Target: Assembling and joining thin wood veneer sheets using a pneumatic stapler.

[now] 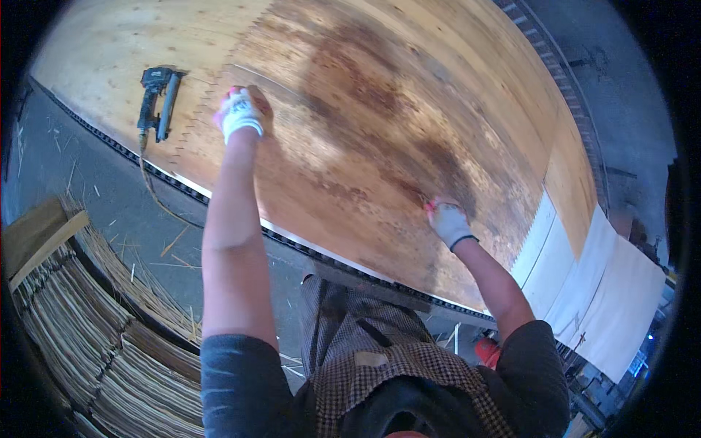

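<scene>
A large brown wood veneer sheet (343,157) with dark stains spreads out before me. My left hand (241,111), in a white glove with pink fingertips, is closed over the sheet beside a jagged seam; whatever it may grip is hidden. Farther right and nearer to me, my right hand (449,220) wears the same kind of glove. Its fingers are closed, with a small thin dark thing at their tips, too small to name. Left of my left hand, a black and grey air stapler (159,104) lies on paler veneer.
A hose (157,197) runs from the stapler over the table's dark chain-like edge (292,244). Stacked veneer sheets (109,343) stand at lower left, with wood slivers on the floor. White sheets (584,285) overhang at right. Rollers (558,66) line the far right side.
</scene>
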The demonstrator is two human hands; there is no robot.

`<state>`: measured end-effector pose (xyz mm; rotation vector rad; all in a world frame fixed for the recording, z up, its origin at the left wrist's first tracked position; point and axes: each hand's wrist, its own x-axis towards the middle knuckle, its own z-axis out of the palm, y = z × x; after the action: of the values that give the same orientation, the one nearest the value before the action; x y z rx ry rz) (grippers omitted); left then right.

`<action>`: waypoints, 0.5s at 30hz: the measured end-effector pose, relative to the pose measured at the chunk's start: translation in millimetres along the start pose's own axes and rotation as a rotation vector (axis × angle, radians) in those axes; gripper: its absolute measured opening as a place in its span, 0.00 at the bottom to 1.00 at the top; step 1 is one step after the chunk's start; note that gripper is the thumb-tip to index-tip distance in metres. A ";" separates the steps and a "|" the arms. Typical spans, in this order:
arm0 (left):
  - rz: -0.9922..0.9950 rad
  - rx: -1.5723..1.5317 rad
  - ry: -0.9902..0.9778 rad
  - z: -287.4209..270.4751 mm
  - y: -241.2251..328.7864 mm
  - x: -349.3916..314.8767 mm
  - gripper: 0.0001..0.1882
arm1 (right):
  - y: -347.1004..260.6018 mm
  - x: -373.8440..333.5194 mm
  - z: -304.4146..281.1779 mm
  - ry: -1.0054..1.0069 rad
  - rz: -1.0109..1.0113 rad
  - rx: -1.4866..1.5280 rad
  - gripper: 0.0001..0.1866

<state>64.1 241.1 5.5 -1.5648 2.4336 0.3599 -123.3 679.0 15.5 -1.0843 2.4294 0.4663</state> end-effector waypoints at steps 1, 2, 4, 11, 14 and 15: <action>-0.024 0.054 -0.028 -9.0 3.1 -2.4 0.28 | -0.4 -4.1 -3.8 -0.027 0.025 0.017 0.20; -0.022 0.060 -0.028 -7.4 4.9 -4.5 0.28 | -6.6 -5.8 -6.5 -0.059 0.099 -0.001 0.20; -0.053 0.086 -0.180 3.6 12.7 -10.2 0.32 | -8.7 -8.7 -8.7 -0.060 0.128 0.081 0.21; 0.496 0.064 -0.224 62.7 115.9 -234.6 0.51 | 1.9 -0.8 30.2 -0.060 0.227 0.313 0.24; 0.532 0.275 -0.263 74.0 121.9 -247.6 0.53 | -16.9 -3.6 18.7 -0.095 0.343 0.347 0.23; 0.551 0.283 -0.263 72.9 125.8 -247.8 0.53 | -20.2 -4.0 19.1 -0.095 0.361 0.358 0.23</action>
<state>54.0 527.5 25.9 -0.6737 2.5254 0.2717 -100.8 677.5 -1.2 -0.4677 2.5003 0.1735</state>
